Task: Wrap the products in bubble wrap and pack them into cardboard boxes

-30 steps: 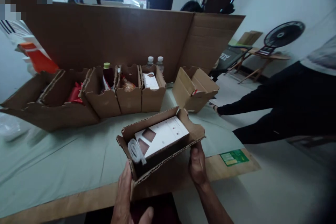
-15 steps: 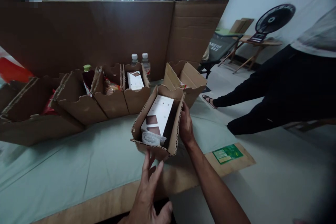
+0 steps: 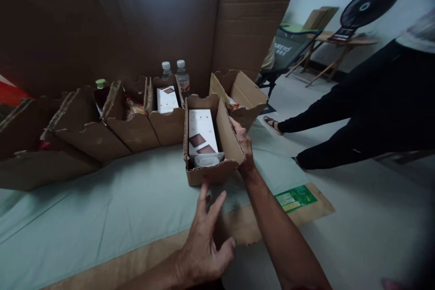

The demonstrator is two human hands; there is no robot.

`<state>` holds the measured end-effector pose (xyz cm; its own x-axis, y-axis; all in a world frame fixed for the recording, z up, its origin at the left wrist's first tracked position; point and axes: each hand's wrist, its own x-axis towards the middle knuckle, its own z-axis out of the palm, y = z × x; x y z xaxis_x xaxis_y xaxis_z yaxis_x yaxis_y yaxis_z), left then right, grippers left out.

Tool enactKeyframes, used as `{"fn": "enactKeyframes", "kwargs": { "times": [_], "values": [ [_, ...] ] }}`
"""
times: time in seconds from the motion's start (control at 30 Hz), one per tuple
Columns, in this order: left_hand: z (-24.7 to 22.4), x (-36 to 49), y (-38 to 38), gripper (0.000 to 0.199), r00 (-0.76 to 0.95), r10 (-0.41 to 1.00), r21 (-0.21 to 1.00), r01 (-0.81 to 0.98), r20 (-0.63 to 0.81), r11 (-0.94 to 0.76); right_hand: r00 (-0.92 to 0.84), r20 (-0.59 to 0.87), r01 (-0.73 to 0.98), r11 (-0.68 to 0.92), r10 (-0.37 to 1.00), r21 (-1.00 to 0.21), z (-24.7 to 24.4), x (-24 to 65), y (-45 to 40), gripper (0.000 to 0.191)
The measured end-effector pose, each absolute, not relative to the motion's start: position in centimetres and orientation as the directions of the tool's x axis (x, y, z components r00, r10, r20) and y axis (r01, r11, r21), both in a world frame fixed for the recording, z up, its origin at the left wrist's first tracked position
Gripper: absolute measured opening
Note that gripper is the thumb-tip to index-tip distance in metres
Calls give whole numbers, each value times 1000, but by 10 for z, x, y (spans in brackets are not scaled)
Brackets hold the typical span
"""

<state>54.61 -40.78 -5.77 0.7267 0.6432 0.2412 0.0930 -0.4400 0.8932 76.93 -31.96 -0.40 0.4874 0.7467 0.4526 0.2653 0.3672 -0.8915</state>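
Note:
An open-topped cardboard bin [image 3: 220, 174] stands in the middle, turned slightly toward me. Inside it lie a white box [image 3: 201, 129] with brown squares printed on it and a clear bubble-wrapped bundle [image 3: 208, 159] at the near end. My right hand [image 3: 245, 142] holds the bin's right side, its fingers partly hidden behind the cardboard. Below the front wall, my left hand [image 3: 209, 231] is open with fingers spread; one fingertip is at or very near the bin's lower front.
A row of cardboard bins [image 3: 132, 129] with packages stands left, and another bin [image 3: 249, 95] is behind at right. Two bottles [image 3: 182, 79] stand by a tall cardboard screen [image 3: 136, 22]. A person in dark trousers [image 3: 340, 122] stands at right, near a fan [image 3: 365, 5].
The held bin has moved away from me toward the row and turned straighter. Its front sits lower, and my left hand has spread its fingers below it. The camera view has tilted down slightly.

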Motion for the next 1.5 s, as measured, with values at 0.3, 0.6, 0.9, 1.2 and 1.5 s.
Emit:
{"fn": "enactKeyframes", "kwargs": {
  "times": [0.3, 0.6, 0.9, 1.2, 1.5],
  "values": [
    [-59, 599, -315, 78, 721, 630, 833, 136, 288, -537, 788, 179, 66, 208, 589, -976, -57, 788, -325, 73],
    [-55, 619, -267, 78, 722, 638, 813, 185, 268, -552, 694, 363, 372, 121, 622, -920, -56, 787, -327, 49],
    [-59, 453, -353, 47, 527, 796, 736, 404, 298, -543, 224, 485, 635, 250, 845, -731, 21, 715, -301, 44],
    [-67, 361, -362, 30, 254, 930, 760, 539, 266, -364, 155, 220, 955, -90, 963, -281, 75, 660, -222, 34],
    [-39, 368, -359, 34, 270, 894, 788, 427, 358, -444, 103, 353, 863, 93, 930, -497, 67, 705, -434, 29]
  ]
}}
